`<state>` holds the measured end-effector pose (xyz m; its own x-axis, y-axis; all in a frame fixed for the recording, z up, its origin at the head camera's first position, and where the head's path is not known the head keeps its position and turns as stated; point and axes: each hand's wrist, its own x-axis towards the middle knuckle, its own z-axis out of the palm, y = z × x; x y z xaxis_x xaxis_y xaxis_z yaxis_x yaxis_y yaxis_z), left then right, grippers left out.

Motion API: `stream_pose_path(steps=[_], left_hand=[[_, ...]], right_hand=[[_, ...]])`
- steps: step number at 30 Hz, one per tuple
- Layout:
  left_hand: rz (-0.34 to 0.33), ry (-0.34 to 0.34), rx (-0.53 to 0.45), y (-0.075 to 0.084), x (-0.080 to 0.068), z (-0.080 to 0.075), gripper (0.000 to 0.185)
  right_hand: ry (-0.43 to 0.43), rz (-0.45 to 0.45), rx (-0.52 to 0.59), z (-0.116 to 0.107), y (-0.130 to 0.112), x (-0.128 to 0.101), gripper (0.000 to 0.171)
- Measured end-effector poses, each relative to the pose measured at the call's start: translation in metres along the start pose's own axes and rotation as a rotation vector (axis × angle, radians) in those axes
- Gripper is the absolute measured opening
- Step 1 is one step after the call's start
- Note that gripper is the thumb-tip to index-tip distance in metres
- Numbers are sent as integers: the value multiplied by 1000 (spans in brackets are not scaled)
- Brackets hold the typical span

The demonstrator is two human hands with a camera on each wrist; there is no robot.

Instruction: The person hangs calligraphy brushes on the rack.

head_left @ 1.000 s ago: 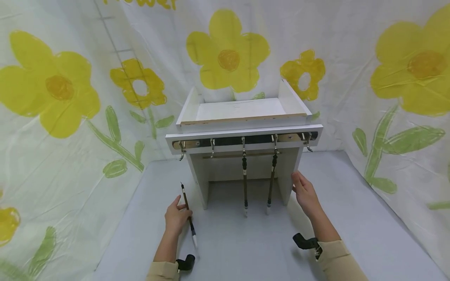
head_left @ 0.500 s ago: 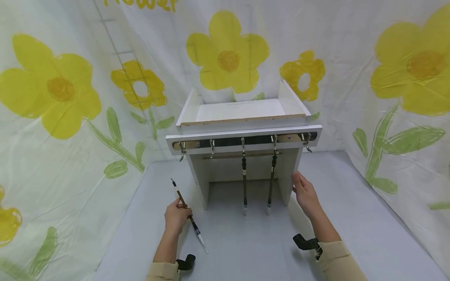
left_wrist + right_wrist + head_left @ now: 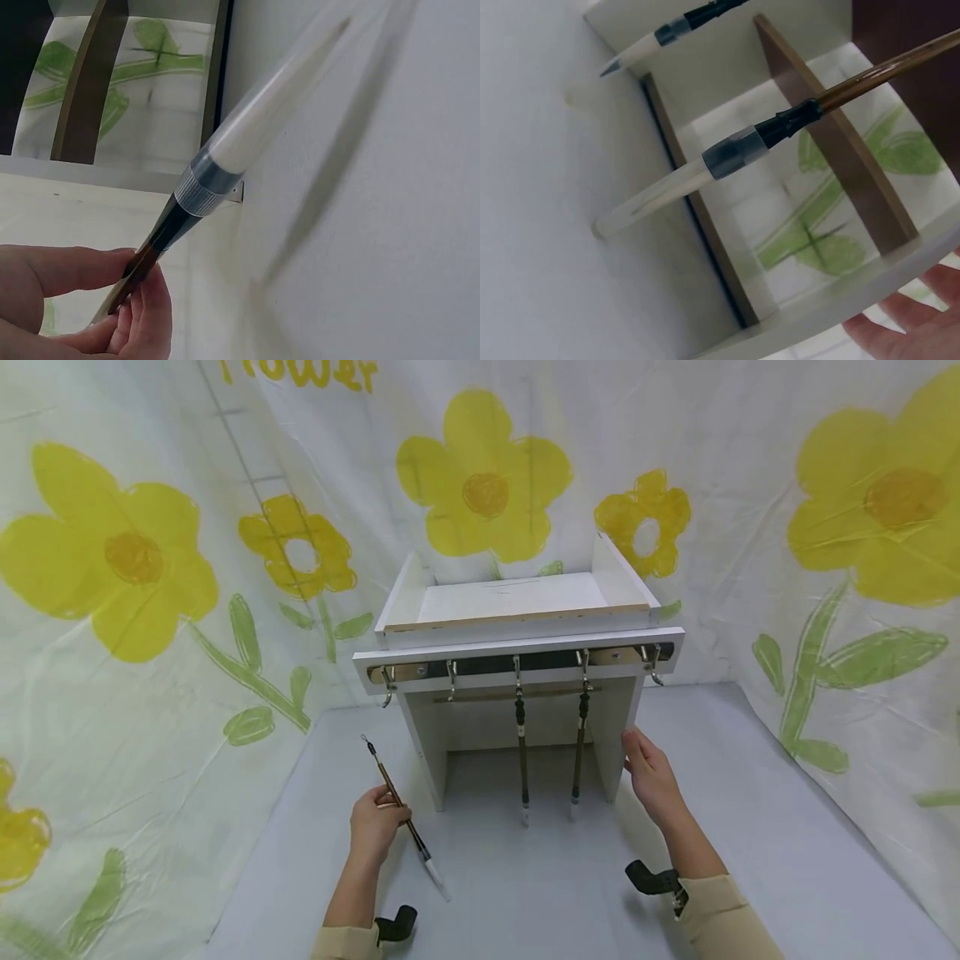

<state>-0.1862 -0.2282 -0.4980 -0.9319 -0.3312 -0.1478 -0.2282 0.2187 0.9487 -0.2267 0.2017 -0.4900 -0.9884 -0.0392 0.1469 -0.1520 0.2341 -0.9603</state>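
My left hand (image 3: 375, 822) pinches a calligraphy brush (image 3: 383, 773) by its brown handle, left of the white shelf (image 3: 517, 597). The brush slants, its hanging loop up and left, its clear-capped pale bristles (image 3: 247, 135) down and right. The thumb and fingertips meet on the handle just behind the dark ferrule. My right hand (image 3: 654, 781) touches the outer side of the shelf's right panel (image 3: 621, 727), fingers fairly straight in the right wrist view. Two more capped brushes, a middle brush (image 3: 522, 747) and a right brush (image 3: 579, 750), hang tip-down from hooks on the shelf's front.
A metal hook rail (image 3: 480, 662) runs along the shelf's front board. Its left hook (image 3: 387, 681), the one beside it and the far-right hook (image 3: 657, 668) carry nothing. A pale tabletop (image 3: 517, 893) lies below, with a flower-printed cloth (image 3: 360, 527) behind.
The brush in my left hand has tilted, its loop end swinging left and its capped tip swinging right. My right hand stays at the shelf's side. The view has shifted slightly.
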Motion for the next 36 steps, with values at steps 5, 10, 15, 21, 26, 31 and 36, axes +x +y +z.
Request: stream_pose_path(steps=[5, 10, 15, 21, 26, 31, 36], left_hand=[[-1, 0, -4, 3, -4, -1, 57], [-4, -35, -44, 6, -9, -2, 57], [-12, -52, -80, 7, -13, -4, 59], [-2, -56, -101, 7, -13, -5, 61], [27, -70, -90, 10, -14, -7, 58], [34, -63, -79, 17, -17, -9, 55], [44, -41, -78, 24, -21, -11, 53]], right_hand=[[-2, -16, -2, 0, -2, 1, 66], [0, -14, -9, 1, -4, 0, 66], [-1, 0, -5, 1, -4, -1, 67], [1, 4, 1, 1, -1, -1, 67], [3, 7, -2, 0, -1, 0, 68], [6, 12, -10, 0, -2, -1, 67], [9, 7, 2, 0, -3, -1, 66]])
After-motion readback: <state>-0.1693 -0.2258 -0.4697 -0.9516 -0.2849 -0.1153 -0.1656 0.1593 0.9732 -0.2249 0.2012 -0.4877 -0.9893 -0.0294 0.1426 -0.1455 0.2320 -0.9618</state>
